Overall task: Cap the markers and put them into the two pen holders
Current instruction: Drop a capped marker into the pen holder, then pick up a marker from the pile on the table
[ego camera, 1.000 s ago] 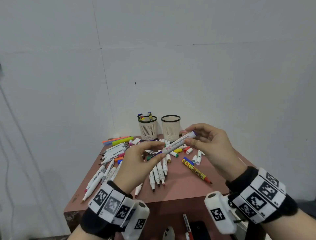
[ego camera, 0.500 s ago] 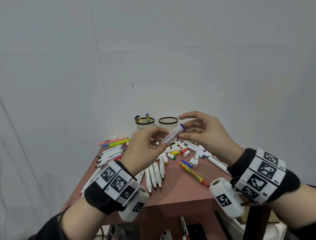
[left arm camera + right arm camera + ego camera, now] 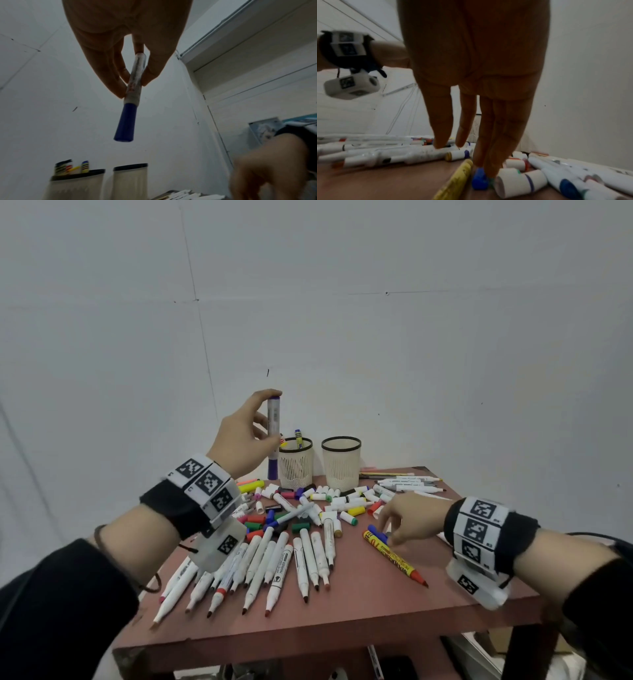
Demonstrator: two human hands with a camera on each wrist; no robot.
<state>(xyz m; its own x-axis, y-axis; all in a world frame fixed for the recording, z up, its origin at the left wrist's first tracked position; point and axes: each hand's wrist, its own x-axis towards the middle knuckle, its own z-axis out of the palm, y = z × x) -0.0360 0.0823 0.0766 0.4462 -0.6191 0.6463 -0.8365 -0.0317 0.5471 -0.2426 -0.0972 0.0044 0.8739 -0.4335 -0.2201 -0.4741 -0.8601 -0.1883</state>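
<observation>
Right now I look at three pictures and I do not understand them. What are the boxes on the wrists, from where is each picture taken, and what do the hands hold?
No machine here: a person works with two bare hands. The boxes are small cameras strapped to each wrist; a third sits on the head.

The head view shows a reddish-brown table strewn with uncapped white markers and loose caps, plus two cream mesh pen holders.

The left hand holds a white marker with a purple cap upright beside the left holder; the left wrist view shows it from below.

The right hand reaches to a small blue cap beside a yellow marker; whether it grips it is unclear.
</observation>
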